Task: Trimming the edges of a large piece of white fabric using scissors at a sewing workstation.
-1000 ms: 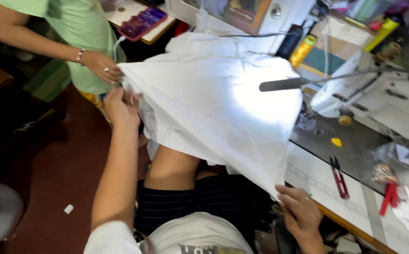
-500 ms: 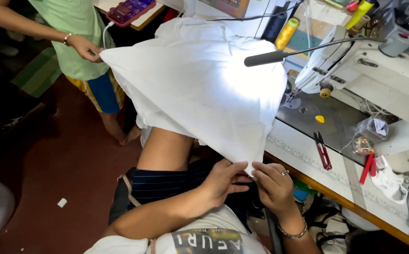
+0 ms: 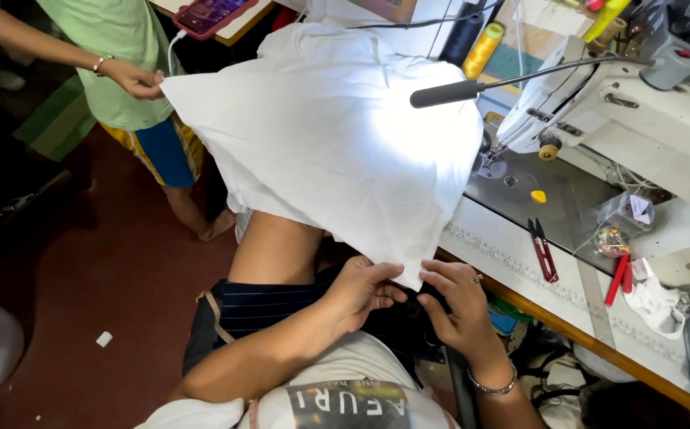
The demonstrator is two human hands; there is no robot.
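A seated person pinches the lower corner of a large white cloth (image 3: 329,151) with both hands at the edge of a sewing bench (image 3: 519,254). The left hand (image 3: 365,290) has its grip closed on the cloth's corner from the left, fingers curled over the hem; the right hand (image 3: 460,306), wearing a ring and a metal bracelet, holds the same corner from the right, thumb and fingers narrow on the fabric. The two hands sit just beside each other, above the person's lap and a dark striped garment (image 3: 261,306).

The cloth spreads up and away from the hands, lit brightly by a gooseneck lamp (image 3: 444,94) that hangs over its right side. At the far upper left corner, a co-worker's hand (image 3: 134,79), with a beaded bracelet at the wrist, grips the opposite end of the cloth; that person stands in a light green top on the red floor (image 3: 106,262).

On the bench to the right stands a white sewing machine (image 3: 599,103). Red-handled thread snips (image 3: 543,250) lie on the bench near its front edge, with a red pen (image 3: 616,280) and a small clear bag of coloured pins (image 3: 611,238) close by. A yellow spool of thread (image 3: 484,49) stands behind the cloth, and a pink-cased phone (image 3: 210,12) lies on a table at the top.
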